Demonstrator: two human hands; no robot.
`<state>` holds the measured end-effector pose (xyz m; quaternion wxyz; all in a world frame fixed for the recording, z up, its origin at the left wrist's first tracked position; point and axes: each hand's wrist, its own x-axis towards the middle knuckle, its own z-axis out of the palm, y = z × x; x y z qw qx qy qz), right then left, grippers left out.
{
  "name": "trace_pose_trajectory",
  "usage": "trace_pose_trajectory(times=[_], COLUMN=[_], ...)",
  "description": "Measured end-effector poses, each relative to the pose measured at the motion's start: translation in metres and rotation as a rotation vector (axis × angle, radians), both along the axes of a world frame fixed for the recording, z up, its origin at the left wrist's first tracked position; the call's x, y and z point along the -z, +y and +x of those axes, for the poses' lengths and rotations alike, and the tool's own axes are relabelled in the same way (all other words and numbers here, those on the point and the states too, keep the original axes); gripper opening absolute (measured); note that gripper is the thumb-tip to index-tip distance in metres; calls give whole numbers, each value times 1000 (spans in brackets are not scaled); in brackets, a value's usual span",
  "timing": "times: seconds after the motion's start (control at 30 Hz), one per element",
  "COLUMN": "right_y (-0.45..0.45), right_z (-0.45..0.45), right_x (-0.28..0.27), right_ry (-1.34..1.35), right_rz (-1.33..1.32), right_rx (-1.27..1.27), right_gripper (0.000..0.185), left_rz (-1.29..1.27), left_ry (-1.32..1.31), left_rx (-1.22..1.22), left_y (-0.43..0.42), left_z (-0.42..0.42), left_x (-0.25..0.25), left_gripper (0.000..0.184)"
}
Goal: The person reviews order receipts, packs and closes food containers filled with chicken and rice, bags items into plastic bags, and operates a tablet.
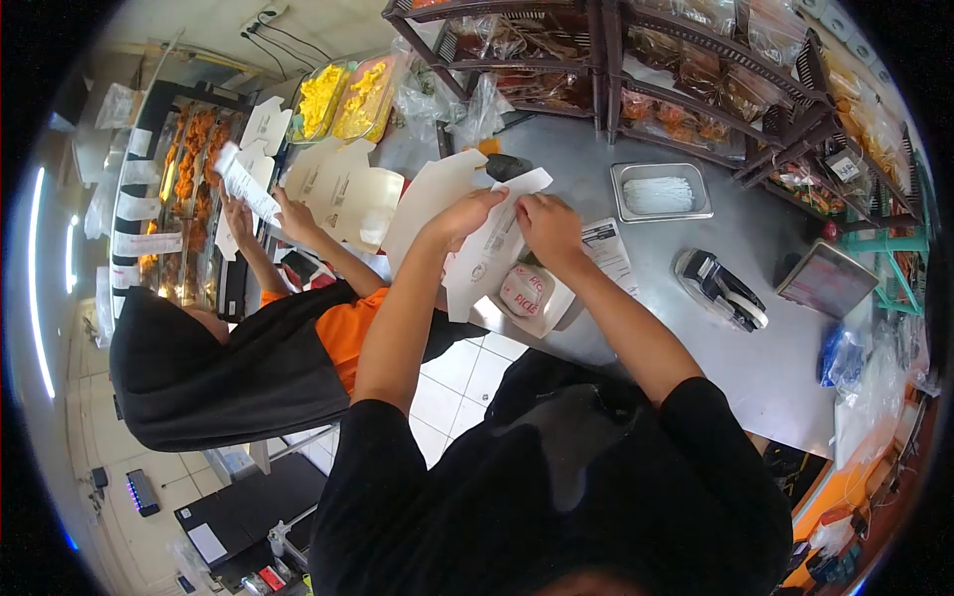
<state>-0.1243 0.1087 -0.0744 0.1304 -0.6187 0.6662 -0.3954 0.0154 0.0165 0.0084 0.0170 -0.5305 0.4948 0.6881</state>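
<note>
My left hand (465,217) is closed on the edge of a white cardboard box (482,260), whose printed flaps stand up from the counter. On the same box's upper flap, my right hand (549,226) has its fingers pinched together. Below my right hand, a round wrapped packet with red lettering (527,290) rests in the open box. A printed paper slip (609,254) lies just right of the box, partly behind my right forearm. Another open box (343,194) stands on the left.
A co-worker (248,368) on the left holds a paper slip (248,189). Trays of yellow food (363,97) stand behind. On the metal counter (696,368) are a steel tray (661,194) and a tape dispenser (720,288). Brown racks (686,84) rise at the back.
</note>
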Motion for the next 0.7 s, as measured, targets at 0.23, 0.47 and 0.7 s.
trace_pose_trajectory(times=[0.23, 0.47, 0.7], right_y=[-3, -6, -9], right_z=[-6, -10, -9], right_x=[16, 18, 24], right_ry=[-27, -31, 15], right_rz=[19, 20, -86], right_rx=[-8, -27, -85], right_gripper=[13, 11, 11], left_rz=[-77, -135, -78], left_ry=[-34, -43, -2], left_rx=[31, -23, -39], left_y=[-6, -5, -2], left_z=[7, 5, 5], left_x=[13, 17, 13], left_gripper=[61, 50, 56])
